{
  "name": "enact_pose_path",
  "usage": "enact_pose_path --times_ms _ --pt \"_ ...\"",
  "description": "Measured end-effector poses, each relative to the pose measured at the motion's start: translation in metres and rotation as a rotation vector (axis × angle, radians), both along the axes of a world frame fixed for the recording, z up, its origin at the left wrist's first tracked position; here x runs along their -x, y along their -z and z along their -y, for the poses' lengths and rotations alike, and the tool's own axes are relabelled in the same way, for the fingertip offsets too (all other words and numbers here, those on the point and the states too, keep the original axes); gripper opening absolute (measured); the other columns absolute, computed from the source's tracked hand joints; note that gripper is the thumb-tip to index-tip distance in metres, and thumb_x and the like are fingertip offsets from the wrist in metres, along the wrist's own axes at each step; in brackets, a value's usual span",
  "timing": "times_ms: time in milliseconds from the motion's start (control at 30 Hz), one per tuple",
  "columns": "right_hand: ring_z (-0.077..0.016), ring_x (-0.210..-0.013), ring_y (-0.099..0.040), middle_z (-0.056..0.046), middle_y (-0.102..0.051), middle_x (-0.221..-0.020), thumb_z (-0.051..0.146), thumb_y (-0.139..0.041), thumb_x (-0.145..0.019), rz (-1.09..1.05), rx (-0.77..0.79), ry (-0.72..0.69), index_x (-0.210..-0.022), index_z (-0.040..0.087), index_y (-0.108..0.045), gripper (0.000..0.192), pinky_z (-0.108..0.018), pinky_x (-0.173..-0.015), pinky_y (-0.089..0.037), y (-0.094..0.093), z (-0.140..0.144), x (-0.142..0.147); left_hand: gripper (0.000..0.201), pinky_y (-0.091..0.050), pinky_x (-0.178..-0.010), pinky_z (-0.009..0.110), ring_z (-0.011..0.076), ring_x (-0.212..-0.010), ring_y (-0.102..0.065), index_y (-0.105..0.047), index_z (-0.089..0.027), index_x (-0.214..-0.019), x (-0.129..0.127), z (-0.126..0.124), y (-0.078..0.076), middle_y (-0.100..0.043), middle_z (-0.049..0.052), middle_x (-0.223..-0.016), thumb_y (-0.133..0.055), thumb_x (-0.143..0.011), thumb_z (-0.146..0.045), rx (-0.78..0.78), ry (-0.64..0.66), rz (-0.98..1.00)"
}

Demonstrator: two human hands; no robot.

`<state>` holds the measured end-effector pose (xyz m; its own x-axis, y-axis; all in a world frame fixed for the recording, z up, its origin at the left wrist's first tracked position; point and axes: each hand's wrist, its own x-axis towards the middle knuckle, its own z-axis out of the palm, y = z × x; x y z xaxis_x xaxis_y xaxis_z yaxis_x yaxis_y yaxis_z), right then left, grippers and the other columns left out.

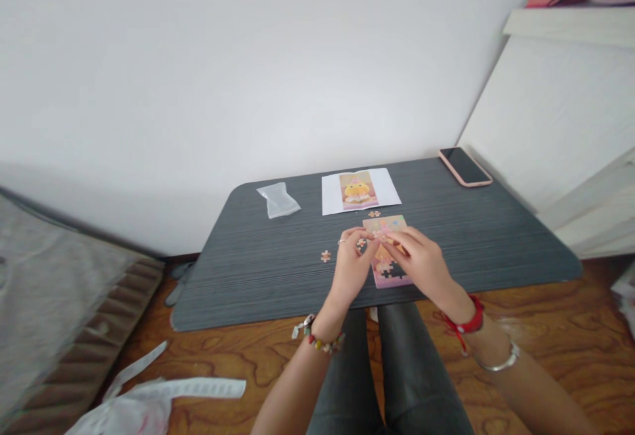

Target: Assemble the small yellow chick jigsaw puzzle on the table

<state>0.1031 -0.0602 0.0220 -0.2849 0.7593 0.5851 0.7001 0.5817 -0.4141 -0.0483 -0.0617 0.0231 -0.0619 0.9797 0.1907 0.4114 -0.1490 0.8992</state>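
Puzzle [389,253] lies flat on counter [258,276], near front edge, mostly assembled; dark gaps show at lower part. Your left hand [351,264] and right hand [421,260] meet over its left side, fingertips pinched together on small piece [362,242]. Loose pieces: one [325,256] left of hands, one [374,213] just beyond puzzle. Reference picture [358,190] behind. Advice: match colour against picture, align tabs, lower piece flat, press lightly; steady board with right fingers.
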Motion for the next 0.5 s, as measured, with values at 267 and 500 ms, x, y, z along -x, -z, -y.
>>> enact_pose_path --times_ms 267,500 --pt "-0.0167 -0.079 -0.062 -0.006 -0.064 -0.084 0.028 -0.043 -0.092 0.169 0.102 -0.178 -0.094 0.02 -0.065 0.023 -0.027 -0.069 -0.049 0.0 -0.003 -0.034 0.016 -0.043 -0.092 0.043 0.0248 -0.112 -0.045 -0.067 -0.025 -0.095 0.005 0.007 0.003 -0.048 0.008 -0.12 -0.06 -0.08 -0.022 -0.328 0.123 -0.484" --pt "-0.0167 -0.08 -0.063 -0.007 -0.064 -0.087 0.027 -0.041 -0.093 0.266 0.129 -0.253 -0.098 0.018 -0.064 0.025 -0.027 -0.07 -0.051 0.005 -0.003 -0.053 0.009 -0.043 -0.093 0.045 0.0259 -0.112 -0.044 -0.067 -0.021 -0.086 -0.009 0.013 0.002 -0.048 0.01 -0.119 -0.059 -0.081 -0.022 -0.397 0.199 -0.61"
